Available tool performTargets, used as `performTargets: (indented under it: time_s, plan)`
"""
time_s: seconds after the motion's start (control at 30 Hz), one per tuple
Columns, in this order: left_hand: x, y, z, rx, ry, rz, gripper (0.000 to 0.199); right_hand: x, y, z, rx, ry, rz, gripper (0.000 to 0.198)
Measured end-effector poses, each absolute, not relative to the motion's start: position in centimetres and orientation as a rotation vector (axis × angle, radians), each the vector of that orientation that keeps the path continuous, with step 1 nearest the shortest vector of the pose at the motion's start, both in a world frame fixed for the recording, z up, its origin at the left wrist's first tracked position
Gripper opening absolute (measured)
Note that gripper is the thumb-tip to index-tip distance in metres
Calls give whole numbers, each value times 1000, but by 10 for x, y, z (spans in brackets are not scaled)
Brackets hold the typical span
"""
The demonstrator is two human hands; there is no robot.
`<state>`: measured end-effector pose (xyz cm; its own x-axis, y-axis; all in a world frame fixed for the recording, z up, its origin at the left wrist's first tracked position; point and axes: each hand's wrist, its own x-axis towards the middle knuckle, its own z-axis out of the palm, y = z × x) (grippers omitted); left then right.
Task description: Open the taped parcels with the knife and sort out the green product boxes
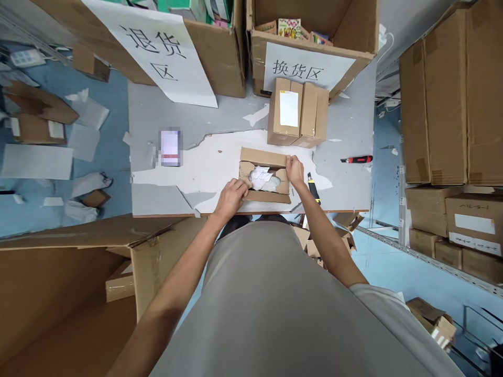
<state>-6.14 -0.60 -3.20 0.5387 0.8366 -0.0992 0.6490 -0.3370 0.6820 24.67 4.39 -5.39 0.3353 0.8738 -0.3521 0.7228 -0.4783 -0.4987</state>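
A small open cardboard box [264,197] lies in front of me near the table's front edge, its flaps spread. Inside it sits crumpled white paper [260,177] beside a pale wrapped item [272,183] whose kind I cannot make out. My left hand [231,197] is closed on the box's left end, thumb and fingers pinching the flap there. At the upper right corner, my right hand [294,170] grips the cardboard with its fingers curled over the edge. A yellow and black utility knife [313,188] lies just right of the box, by my right forearm.
Two closed cartons [288,125] stand behind the box. Large labelled boxes [223,57] line the table's back. A red and black knife [357,159] lies at right, a blurred phone-like object [170,148] at left. A big open carton [153,262] stands at lower left, shelved boxes [444,104] at right.
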Motion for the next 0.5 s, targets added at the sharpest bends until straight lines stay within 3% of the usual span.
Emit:
performTargets:
  time_s: [0.3,0.4,0.43,0.5]
  plan:
    - [-66,-23,-12,2062,1272,450,29,246,45,-43,-2359,-1281,893,23]
    - [-57,-17,-10,2070,1307,434,14,245,41,-36,-2364,-1268,905,25]
    - [-52,-13,-11,2093,1297,409,17,244,39,-33,-2360,-1289,889,25]
    - [-42,-1,-14,2147,1243,345,47,243,34,-23,-2350,-1367,824,23]
